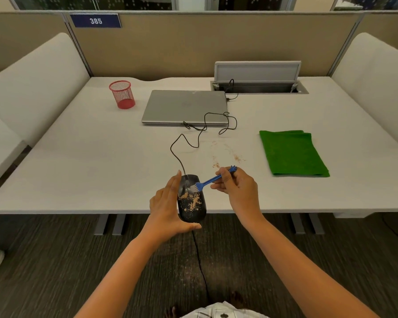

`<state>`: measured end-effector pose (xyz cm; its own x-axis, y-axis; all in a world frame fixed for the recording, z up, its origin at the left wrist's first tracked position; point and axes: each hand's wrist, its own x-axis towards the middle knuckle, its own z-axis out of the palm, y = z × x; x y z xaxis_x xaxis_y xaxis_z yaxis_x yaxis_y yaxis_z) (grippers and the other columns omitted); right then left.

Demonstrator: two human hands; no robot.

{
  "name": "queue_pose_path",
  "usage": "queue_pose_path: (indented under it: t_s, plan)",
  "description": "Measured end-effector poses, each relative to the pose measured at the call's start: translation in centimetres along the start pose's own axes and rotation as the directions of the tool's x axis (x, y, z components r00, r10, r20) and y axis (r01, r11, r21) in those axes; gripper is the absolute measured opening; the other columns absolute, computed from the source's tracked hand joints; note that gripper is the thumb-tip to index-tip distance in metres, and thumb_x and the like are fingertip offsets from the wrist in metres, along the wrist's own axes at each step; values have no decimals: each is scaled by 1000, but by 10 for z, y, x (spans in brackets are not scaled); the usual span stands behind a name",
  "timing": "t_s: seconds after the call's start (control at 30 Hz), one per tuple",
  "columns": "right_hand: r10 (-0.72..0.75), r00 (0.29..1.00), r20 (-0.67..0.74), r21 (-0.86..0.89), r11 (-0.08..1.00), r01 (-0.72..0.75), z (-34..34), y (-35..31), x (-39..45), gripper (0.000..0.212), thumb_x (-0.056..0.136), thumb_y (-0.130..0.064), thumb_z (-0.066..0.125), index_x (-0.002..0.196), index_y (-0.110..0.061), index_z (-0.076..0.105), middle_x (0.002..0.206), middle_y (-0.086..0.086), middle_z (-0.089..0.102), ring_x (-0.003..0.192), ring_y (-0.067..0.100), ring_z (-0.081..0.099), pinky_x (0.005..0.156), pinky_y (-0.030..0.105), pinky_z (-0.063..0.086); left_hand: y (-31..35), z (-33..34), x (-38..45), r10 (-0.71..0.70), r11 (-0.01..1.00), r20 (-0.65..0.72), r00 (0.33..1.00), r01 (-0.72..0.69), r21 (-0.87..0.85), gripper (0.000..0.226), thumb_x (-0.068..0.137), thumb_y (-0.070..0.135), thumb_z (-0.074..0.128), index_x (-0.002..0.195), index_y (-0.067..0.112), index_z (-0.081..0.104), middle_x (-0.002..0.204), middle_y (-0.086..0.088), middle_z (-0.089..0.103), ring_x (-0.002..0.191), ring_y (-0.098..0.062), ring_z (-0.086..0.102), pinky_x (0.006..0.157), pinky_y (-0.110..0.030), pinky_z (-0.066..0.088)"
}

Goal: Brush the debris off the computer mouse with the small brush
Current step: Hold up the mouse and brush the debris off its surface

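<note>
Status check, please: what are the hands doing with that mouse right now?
Left hand grips mouse; right hand pinches small brush. Bristles on mouse, debris remains. Nothing obstructing.

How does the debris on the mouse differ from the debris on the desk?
The debris on the mouse lies in a dense patch on its rear half; the debris on the desk is thin, scattered specks and streaks. The mouse debris stands out against black; the desk debris looks faint on the pale top. Both are tan-brown crumbs.
</note>
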<state>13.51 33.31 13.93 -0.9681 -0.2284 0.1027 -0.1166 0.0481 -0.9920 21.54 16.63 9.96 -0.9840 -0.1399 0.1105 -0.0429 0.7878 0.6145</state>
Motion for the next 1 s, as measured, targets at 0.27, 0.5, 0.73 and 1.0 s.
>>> queue_pose_path:
  t_s: [0.27, 0.5, 0.73, 1.0]
  plan:
    - [-12, 1000, 1, 11, 1000, 12, 1, 1, 0, 13, 92, -22, 50, 90, -15, 60, 78, 0, 69, 70, 9, 69, 65, 16, 54, -1, 1, -2, 7, 1000, 5, 1000, -7, -14, 130, 45, 60, 80, 130, 56, -19, 149, 0, 22, 128, -22, 26, 99, -36, 16]
    - [95, 994, -57, 93, 992, -89, -7, 7, 3, 18, 93, -23, 48, 87, -12, 61, 76, 5, 69, 68, 15, 70, 64, 20, 56, -5, 1, -5, -4, 1000, 1, 1000, 4, -24, 130, 44, 63, 78, 131, 56, -18, 149, 1, 22, 128, -21, 26, 98, -35, 16]
    - [105, 994, -17, 102, 989, -103, 2, 9, -1, 17, 92, -26, 49, 86, -15, 62, 75, 0, 70, 67, 12, 70, 61, 17, 54, -8, 2, -5, -9, 999, -4, 1000, 9, -34, 130, 43, 65, 77, 135, 52, -14, 148, 2, 23, 128, -20, 26, 99, -37, 17]
    - [77, 997, -15, 125, 989, -75, 3, 7, -3, 15, 91, -26, 50, 86, -18, 62, 74, -2, 70, 69, 15, 70, 64, 19, 55, -14, 0, -8, -26, 999, -13, 1000, 26, -30, 129, 43, 63, 79, 135, 52, -12, 149, 1, 23, 128, -23, 27, 101, -41, 18]
